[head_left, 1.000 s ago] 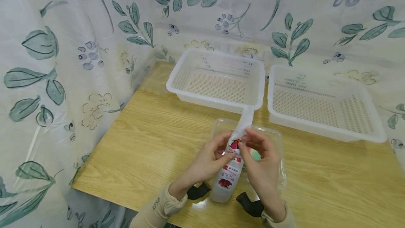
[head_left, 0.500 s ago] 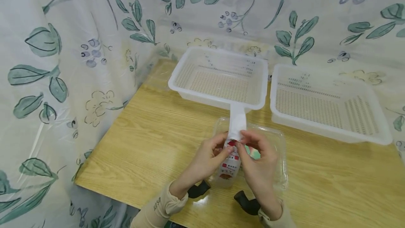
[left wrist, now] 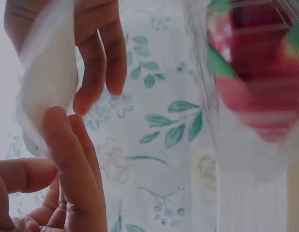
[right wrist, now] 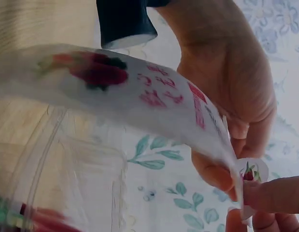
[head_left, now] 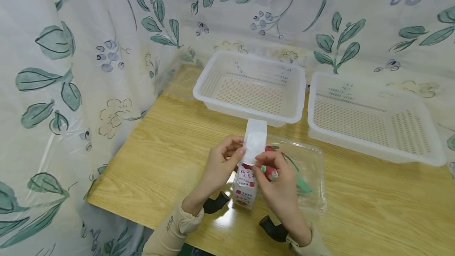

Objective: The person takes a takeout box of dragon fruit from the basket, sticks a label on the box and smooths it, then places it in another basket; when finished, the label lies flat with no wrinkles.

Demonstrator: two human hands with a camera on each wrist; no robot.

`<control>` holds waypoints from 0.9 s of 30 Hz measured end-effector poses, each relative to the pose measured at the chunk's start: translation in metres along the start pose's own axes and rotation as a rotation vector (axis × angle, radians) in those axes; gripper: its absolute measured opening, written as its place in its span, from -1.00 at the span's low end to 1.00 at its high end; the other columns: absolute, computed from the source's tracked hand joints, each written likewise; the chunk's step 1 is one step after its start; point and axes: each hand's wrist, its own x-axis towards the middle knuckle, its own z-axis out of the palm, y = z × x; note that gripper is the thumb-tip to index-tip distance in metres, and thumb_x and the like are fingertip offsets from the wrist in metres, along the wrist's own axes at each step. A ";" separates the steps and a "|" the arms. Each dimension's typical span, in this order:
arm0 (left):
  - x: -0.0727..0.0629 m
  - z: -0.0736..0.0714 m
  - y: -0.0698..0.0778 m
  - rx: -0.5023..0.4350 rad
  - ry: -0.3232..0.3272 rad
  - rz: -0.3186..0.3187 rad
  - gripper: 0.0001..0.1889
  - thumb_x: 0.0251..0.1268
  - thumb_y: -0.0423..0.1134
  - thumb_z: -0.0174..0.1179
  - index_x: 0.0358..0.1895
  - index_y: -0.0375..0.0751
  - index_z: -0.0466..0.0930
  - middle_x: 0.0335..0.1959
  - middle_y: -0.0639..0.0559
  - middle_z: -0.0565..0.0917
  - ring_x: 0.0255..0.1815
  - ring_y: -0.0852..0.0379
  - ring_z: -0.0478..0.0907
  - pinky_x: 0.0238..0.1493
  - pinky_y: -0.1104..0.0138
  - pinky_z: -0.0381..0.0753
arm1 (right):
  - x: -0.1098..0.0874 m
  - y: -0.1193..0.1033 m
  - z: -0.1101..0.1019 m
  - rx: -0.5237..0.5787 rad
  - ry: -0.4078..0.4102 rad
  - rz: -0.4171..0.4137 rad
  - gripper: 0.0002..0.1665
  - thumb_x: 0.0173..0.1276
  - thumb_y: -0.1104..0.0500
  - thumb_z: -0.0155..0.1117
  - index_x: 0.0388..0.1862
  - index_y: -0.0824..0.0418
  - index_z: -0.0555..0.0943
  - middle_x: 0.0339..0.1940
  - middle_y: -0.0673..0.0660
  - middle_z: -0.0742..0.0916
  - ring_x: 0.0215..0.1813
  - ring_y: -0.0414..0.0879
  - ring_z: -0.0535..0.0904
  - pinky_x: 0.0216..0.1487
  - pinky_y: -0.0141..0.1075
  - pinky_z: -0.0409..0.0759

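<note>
A strip of printed labels (head_left: 245,187) hangs between both hands, its far end folded over to show plain white backing (head_left: 255,133). Red fruit pictures and red characters run along it. My left hand (head_left: 218,169) pinches the strip's left edge between thumb and fingers. On the opposite edge, my right hand (head_left: 279,183) pinches it near the bend, where a small label (right wrist: 251,171) with a fruit picture stands away from the strip in the right wrist view. Behind the right hand, a clear plastic box (head_left: 318,185) contains a red fruit (left wrist: 256,67) with green tips, partly hidden.
Two white perforated baskets stand at the back, one on the left (head_left: 232,104) and one on the right (head_left: 373,145). Black curved pieces sit by the left wrist (head_left: 216,202) and right wrist (head_left: 273,229). A patterned curtain (head_left: 117,70) borders the wooden table (head_left: 160,161).
Both hands have shifted left with the strip. Its far end has swung left and turned its white backing up, and more of the red fruit in the box now shows.
</note>
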 end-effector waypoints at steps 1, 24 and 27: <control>0.000 -0.003 0.000 0.005 0.011 -0.013 -0.78 0.39 -0.41 0.06 0.04 -0.37 0.52 -0.22 -0.36 0.65 -0.47 0.28 0.60 -0.58 0.31 0.67 | -0.001 -0.001 0.001 -0.012 -0.011 -0.007 -0.62 -0.06 0.61 0.39 -0.28 0.33 0.57 -0.41 0.13 0.68 -0.28 -0.24 0.55 -0.31 -0.48 0.60; 0.057 -0.074 -0.071 0.198 0.073 -0.344 -0.66 0.42 -0.38 0.02 0.22 -0.23 0.43 -0.09 -0.29 0.65 -0.57 0.15 0.58 -0.61 0.24 0.67 | -0.002 -0.004 -0.014 0.430 -0.037 0.175 -0.78 0.11 0.63 0.23 -0.27 0.57 0.45 -0.35 -0.12 0.66 -0.35 -0.32 0.62 -0.40 -0.50 0.64; 0.063 -0.076 -0.077 0.222 0.053 -0.366 -0.65 0.41 -0.38 0.02 0.23 -0.22 0.43 -0.09 -0.27 0.65 -0.55 0.15 0.58 -0.60 0.25 0.68 | 0.002 0.002 -0.026 0.411 -0.037 0.182 -0.78 0.11 0.64 0.23 -0.26 0.60 0.44 -0.35 -0.10 0.66 -0.36 -0.33 0.61 -0.37 -0.51 0.65</control>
